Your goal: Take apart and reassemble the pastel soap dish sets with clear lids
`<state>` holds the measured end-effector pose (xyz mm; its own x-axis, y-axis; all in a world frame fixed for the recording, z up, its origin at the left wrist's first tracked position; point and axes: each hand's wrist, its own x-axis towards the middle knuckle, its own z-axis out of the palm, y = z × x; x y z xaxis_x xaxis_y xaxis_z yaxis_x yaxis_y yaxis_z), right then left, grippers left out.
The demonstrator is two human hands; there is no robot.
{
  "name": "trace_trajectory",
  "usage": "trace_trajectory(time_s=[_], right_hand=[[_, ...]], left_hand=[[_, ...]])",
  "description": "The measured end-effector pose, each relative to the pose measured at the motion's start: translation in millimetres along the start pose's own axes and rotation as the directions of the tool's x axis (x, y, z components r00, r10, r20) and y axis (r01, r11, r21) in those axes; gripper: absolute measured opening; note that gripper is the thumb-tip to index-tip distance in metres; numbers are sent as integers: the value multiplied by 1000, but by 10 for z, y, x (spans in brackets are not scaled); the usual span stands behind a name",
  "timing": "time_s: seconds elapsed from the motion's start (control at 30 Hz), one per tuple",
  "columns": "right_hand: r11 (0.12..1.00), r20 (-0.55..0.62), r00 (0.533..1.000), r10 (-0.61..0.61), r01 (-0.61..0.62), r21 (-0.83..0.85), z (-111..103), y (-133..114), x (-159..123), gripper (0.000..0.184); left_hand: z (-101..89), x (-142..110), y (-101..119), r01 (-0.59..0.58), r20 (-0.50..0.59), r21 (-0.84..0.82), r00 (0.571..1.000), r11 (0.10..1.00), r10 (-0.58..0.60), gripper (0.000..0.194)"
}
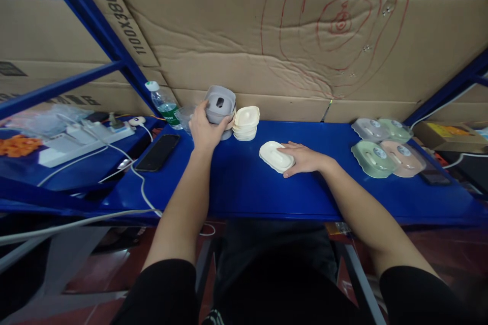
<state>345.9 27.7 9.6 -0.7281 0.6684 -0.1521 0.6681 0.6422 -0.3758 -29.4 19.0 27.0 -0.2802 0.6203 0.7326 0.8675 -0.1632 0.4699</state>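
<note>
My left hand (pixel 209 127) is wrapped round a grey plastic box (pixel 221 101) with a dark oval slot in its top, at the back of the table. The box sits on a stack whose lower part is mostly hidden by my fingers. Right beside it stands a pile of cream plastic trays (pixel 246 123). Nearer to me, a shallow cream plastic dish (pixel 275 156) lies on the blue table. My right hand (pixel 301 157) grips its right end, fingers over the rim and thumb at the near side.
At the right stand several pastel boxes with clear lids (pixel 388 148). A black phone (pixel 158 152) and a water bottle (pixel 164 105) are on the left, near a white power strip (pixel 86 142) with cables. Cardboard (pixel 213 20) walls off the back.
</note>
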Motion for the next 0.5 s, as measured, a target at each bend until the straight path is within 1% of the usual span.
trace_trajectory(time_s=[0.3, 0.43, 0.5], right_hand=[[1000, -62, 998, -1, 0, -13, 11, -38, 5, 118], [999, -149, 988, -38, 36, -18, 10, -41, 29, 106], [999, -216, 976, -34, 34, -2, 4, -39, 42, 97]], left_hand=[[8, -11, 28, 1, 22, -49, 1000, 999, 0, 92], [-4, -5, 44, -11, 3, -31, 1000, 999, 11, 93], [-14, -5, 64, -45, -64, -5, 997, 999, 45, 88]])
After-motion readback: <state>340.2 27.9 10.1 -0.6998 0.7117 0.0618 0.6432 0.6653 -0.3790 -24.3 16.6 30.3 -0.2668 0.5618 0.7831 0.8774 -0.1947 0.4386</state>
